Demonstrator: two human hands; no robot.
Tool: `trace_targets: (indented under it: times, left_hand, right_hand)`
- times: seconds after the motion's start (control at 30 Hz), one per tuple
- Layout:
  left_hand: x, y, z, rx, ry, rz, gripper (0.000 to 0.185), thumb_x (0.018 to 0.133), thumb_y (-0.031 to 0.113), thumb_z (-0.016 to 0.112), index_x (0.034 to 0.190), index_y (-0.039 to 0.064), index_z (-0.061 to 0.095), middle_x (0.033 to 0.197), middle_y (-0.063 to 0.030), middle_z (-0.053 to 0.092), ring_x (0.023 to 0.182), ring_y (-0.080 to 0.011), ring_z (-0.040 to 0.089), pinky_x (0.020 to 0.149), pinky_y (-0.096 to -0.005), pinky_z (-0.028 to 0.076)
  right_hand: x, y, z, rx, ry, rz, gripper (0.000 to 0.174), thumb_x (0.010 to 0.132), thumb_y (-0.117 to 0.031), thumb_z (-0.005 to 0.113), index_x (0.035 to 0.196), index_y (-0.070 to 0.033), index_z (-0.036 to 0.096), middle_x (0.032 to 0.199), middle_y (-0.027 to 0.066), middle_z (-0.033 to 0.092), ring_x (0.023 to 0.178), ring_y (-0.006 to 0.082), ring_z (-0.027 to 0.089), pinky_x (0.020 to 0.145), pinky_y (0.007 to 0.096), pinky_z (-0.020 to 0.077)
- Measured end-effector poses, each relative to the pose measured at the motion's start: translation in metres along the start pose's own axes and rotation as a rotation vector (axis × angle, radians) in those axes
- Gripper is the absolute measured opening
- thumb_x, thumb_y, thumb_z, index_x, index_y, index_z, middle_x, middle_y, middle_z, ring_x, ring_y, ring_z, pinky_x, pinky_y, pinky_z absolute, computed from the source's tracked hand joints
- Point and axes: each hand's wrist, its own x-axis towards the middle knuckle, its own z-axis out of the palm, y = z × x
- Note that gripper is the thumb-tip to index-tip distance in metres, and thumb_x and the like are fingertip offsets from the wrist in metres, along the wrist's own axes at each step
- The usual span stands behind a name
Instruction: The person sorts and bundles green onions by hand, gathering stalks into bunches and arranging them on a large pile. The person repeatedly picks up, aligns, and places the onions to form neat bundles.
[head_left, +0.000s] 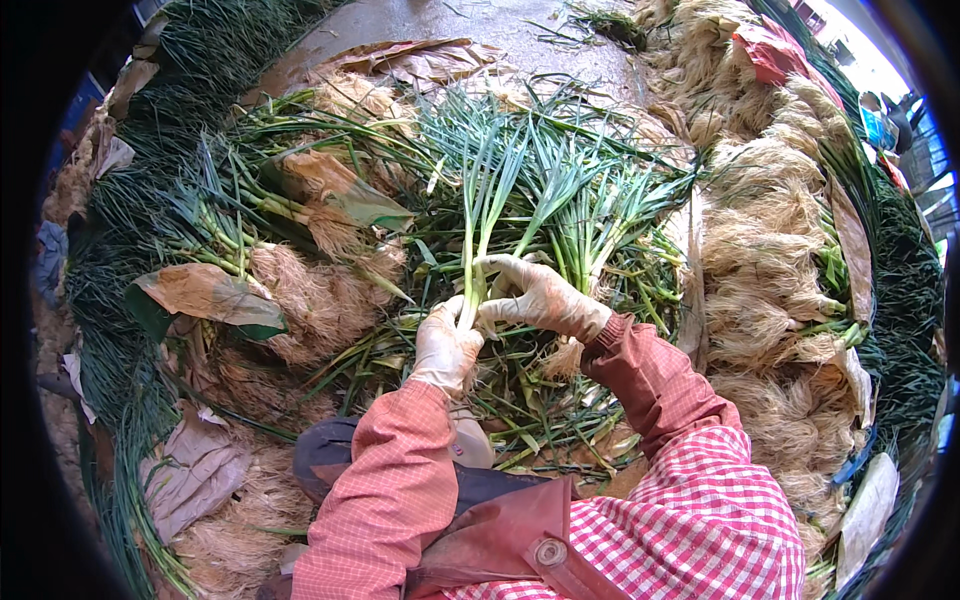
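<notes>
Both of my hands wear pale, soiled gloves. My left hand (448, 346) grips the lower end of the upright green onion stalks (471, 281), whose leaves fan out away from me. My right hand (544, 296) is curled at the same stalks from the right, its thumb and index finger against them. What lies inside its curled fingers is partly hidden. Just beyond the right hand, a cluster of green onions (589, 240) with pale stems rests on the pile. Loose leaves and trimmings (536, 397) lie beneath both hands.
To the left, rooted green onion bundles (300, 289) lie with brown-and-green wrapping pieces (214, 292). Bundles with dense pale roots (757, 262) are stacked along the right. Dark green leaves (202, 71) line the left edge. Wet concrete floor (420, 19) shows at the far side.
</notes>
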Motion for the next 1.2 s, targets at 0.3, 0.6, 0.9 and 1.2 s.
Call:
trace_targets:
  times: [0.3, 0.6, 0.9, 1.2]
  left_hand:
    - [0.000, -0.009, 0.003, 0.278, 0.090, 0.095, 0.029, 0.075, -0.004, 0.064, 0.103, 0.000, 0.067, 0.094, -0.0034, 0.067, 0.081, -0.0109, 0.061, 0.077, -0.0253, 0.050]
    - [0.006, -0.022, 0.005, -0.743, -0.051, -0.223, 0.021, 0.091, 0.002, 0.059, 0.111, 0.002, 0.064, 0.095, -0.0063, 0.068, 0.082, -0.0155, 0.064, 0.073, -0.0274, 0.053]
    - [-0.015, 0.050, -0.012, -0.678, 0.038, -0.093, 0.038, 0.085, -0.007, 0.058, 0.123, -0.007, 0.052, 0.085, -0.0070, 0.062, 0.062, -0.0112, 0.056, 0.056, -0.0218, 0.052]
    - [-0.020, 0.023, 0.010, -0.608, -0.241, -0.574, 0.015, 0.087, 0.010, 0.068, 0.096, 0.001, 0.061, 0.067, -0.0073, 0.061, 0.059, -0.0221, 0.062, 0.060, -0.0355, 0.056]
  right_hand:
    - [-0.012, 0.015, 0.034, -0.027, 0.134, -0.192, 0.016, 0.085, -0.007, 0.070, 0.100, -0.005, 0.065, 0.080, 0.0077, 0.069, 0.073, 0.0186, 0.068, 0.067, 0.0304, 0.0540]
    - [-0.054, -0.088, 0.023, 0.665, -0.121, 0.060, 0.015, 0.093, -0.014, 0.068, 0.102, -0.002, 0.066, 0.091, 0.0038, 0.071, 0.073, 0.0077, 0.063, 0.059, 0.0226, 0.0499]
    - [-0.093, 0.002, 0.029, -0.089, 0.065, 0.436, 0.065, 0.093, -0.034, 0.068, 0.145, -0.007, 0.042, 0.094, 0.0082, 0.070, 0.075, 0.0149, 0.065, 0.066, 0.0305, 0.0523]
    - [-0.083, 0.006, 0.038, 0.270, 0.247, 0.313, 0.045, 0.096, -0.044, 0.060, 0.114, -0.002, 0.066, 0.099, 0.0157, 0.070, 0.080, 0.0245, 0.069, 0.075, 0.0361, 0.0546]
